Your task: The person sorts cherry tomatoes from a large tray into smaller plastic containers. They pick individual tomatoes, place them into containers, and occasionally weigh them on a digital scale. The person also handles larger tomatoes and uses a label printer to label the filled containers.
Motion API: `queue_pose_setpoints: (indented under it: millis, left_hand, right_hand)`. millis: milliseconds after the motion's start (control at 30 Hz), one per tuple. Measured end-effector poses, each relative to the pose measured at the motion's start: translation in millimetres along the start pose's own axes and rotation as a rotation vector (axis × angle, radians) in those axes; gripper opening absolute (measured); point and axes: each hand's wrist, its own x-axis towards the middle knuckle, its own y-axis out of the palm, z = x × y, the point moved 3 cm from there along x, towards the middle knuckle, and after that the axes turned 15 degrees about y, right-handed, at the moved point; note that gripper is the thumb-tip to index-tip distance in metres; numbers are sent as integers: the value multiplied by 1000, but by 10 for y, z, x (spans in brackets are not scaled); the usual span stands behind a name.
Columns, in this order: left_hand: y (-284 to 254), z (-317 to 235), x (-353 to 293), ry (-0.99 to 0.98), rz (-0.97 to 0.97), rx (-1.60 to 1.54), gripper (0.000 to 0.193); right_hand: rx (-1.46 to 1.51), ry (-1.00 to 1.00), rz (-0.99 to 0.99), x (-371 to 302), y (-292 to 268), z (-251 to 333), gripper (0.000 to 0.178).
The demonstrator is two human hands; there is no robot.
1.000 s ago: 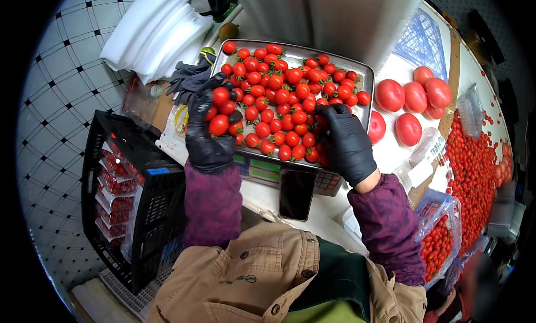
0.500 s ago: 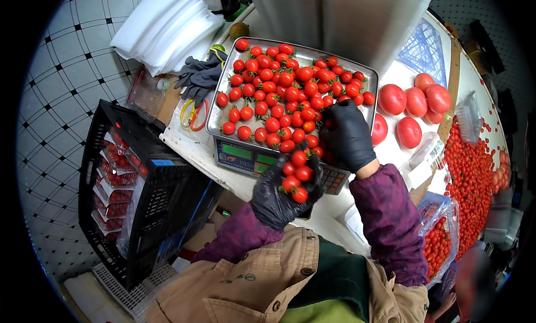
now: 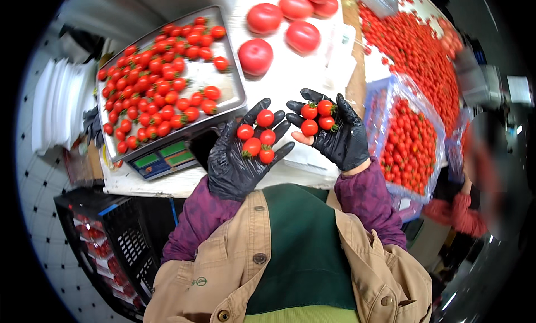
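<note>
My left hand [image 3: 233, 168], in a black glove, is palm up with fingers spread, cradling several red cherry tomatoes [image 3: 252, 146]. Beside it, my right hand [image 3: 345, 138] wears a black glove with a bare thumb tip poking out, and several more cherry tomatoes [image 3: 309, 128] rest in its cupped palm and fingers. Both hands are held over the table's near edge, a small gap between them. To their left, a metal weighing pan [image 3: 230, 94] carries many cherry tomatoes [image 3: 146, 83] on top of a digital scale [image 3: 162, 160].
Large tomatoes [image 3: 255, 57] lie beyond my hands. On the right stands a plastic-lined blue crate [image 3: 375, 108] of cherry tomatoes, with a wide heap [image 3: 413, 55] behind it. A black crate [image 3: 131, 234] holds packed trays at lower left. Another person's red sleeve [image 3: 460, 216] shows at right.
The view has swung right. My right hand has left the weighing pan and now holds cherry tomatoes beside my left. My left hand has moved off the pan's front edge, its fingers more spread.
</note>
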Motion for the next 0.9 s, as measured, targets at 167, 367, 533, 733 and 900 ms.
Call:
queue_pose_setpoints:
  millis: [167,367,533,733,900]
  left_hand:
    - [-95,450,183,-163,12,137,66]
    - [-379,723,274,-211,-14,214,52]
    - [-307,725,121,-264,14,618,55]
    - [-156,68,-187,-113,237,883,44]
    - [-33,-1062,-614,415,76,1324,21]
  right_hand:
    - [-60,-214,-216,-497,-255,-31,50]
    - [-887,-284,-813,-685,-530,-155,28]
    - [-1451,-360,-1059,-793,-926,-141,31]
    - [-1530,-479,-824,-331,-215,-78,35]
    - [-1657,-417,-517,386,472,-259,44]
